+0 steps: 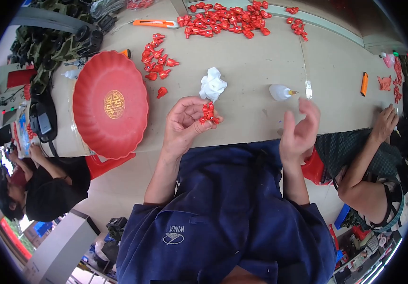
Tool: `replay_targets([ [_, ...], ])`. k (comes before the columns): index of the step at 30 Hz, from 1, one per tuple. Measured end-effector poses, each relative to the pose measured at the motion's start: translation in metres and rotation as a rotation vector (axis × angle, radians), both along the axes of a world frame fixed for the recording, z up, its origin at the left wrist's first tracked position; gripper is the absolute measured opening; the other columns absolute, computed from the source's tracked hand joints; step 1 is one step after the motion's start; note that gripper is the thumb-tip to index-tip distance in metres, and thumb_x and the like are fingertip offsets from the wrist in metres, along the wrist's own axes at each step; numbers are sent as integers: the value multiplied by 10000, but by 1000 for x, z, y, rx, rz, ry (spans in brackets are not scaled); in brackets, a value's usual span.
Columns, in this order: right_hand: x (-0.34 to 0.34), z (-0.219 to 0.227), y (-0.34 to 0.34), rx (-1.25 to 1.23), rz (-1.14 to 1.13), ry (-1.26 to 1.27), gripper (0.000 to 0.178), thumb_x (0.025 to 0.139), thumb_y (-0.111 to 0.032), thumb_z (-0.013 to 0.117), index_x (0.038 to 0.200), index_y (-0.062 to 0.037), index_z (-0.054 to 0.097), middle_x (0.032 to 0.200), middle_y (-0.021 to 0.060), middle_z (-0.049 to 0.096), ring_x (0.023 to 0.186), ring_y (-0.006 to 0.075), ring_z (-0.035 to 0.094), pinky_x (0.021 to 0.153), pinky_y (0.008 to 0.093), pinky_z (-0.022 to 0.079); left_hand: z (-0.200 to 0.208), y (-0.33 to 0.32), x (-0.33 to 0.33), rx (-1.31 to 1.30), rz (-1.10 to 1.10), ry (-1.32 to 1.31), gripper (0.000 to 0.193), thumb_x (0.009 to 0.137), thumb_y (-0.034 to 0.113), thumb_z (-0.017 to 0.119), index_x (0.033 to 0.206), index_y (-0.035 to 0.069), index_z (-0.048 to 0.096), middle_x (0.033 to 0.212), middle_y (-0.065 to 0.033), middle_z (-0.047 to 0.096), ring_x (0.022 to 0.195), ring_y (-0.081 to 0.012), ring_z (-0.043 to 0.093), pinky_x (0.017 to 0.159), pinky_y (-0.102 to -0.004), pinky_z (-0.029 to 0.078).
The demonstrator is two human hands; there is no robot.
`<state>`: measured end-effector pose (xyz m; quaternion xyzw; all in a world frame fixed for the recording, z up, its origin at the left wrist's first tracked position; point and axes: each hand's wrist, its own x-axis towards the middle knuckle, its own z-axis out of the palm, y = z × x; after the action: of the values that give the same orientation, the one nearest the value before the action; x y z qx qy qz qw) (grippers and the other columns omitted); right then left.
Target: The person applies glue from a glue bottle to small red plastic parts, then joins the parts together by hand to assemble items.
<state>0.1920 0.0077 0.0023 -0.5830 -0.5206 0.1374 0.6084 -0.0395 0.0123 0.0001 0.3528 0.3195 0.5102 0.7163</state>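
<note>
My left hand (183, 124) is closed, pinching a small red plastic figure (208, 114) between thumb and fingers above the table's near edge. Just beyond it lies a crumpled white tissue (212, 84). My right hand (300, 131) is raised near the same edge, its fingers curved and apart, with nothing seen in them. Closest to that hand is a small white squeeze bottle (279, 92) on its side, its thin nozzle pointing right.
A large red scalloped tray (83, 102) sits at the left. Red plastic pieces (155, 59) lie beyond it, with a bigger pile (232, 21) at the back. Orange cutters (154, 23) rest on the table (246, 113). Other people work at both sides; one hand (385, 124) shows at right.
</note>
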Motion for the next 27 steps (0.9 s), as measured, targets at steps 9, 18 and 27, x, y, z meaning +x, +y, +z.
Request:
replay_targets([
  [9,-82,22,45,-363,477,-320,201,731,7,632,928,-13,601,808,114,577,676,246,574,586,294,461,0,-12,-15,36,104,124,350,763,-36,629,1070,-3,464,924,-155,607,882,-280,623,751,-333,522],
  [18,-72,28,24,-566,769,618,224,794,-27,634,1003,19,569,859,20,612,722,50,560,598,202,442,0,-15,-14,68,127,144,337,755,-81,624,1067,-42,502,953,-115,604,890,-184,610,773,-283,505],
  [27,-61,41,33,-561,966,11,283,734,-40,641,1001,-11,554,822,63,624,712,129,603,647,253,484,4,-14,-2,64,57,237,335,749,-69,640,1061,-46,519,946,-105,614,870,-151,604,775,-273,501],
])
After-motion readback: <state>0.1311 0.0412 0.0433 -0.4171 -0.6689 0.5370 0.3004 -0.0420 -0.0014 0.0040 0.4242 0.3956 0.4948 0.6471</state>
